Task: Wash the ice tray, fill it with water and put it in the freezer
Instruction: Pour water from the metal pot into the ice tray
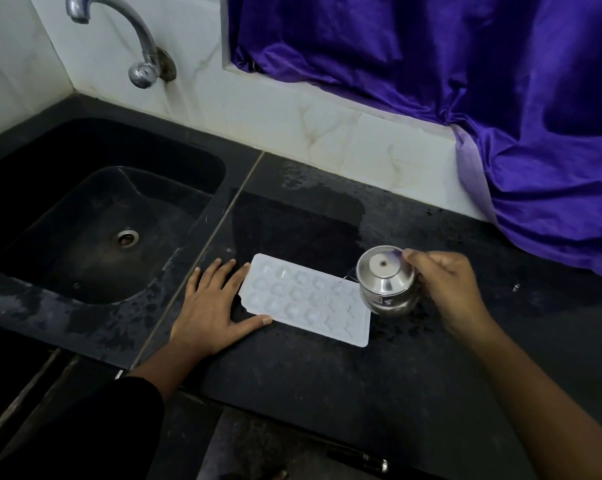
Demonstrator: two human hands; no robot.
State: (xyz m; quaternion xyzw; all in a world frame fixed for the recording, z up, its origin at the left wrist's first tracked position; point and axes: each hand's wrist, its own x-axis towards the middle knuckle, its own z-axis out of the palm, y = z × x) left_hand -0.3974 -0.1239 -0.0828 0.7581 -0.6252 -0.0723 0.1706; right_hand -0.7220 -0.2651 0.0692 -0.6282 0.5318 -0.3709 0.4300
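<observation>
One wet black tabletop, one sink, one tap, purple curtain behind. One white ice tray lies flat there; left hand spreads flat against its edge, right hand grips one tipped steel pot.

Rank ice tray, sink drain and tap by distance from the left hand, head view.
1. ice tray: touching the left hand, on its right side.
2. sink drain: off to the left, beyond the hand.
3. tap: high at the back left, farthest.
</observation>
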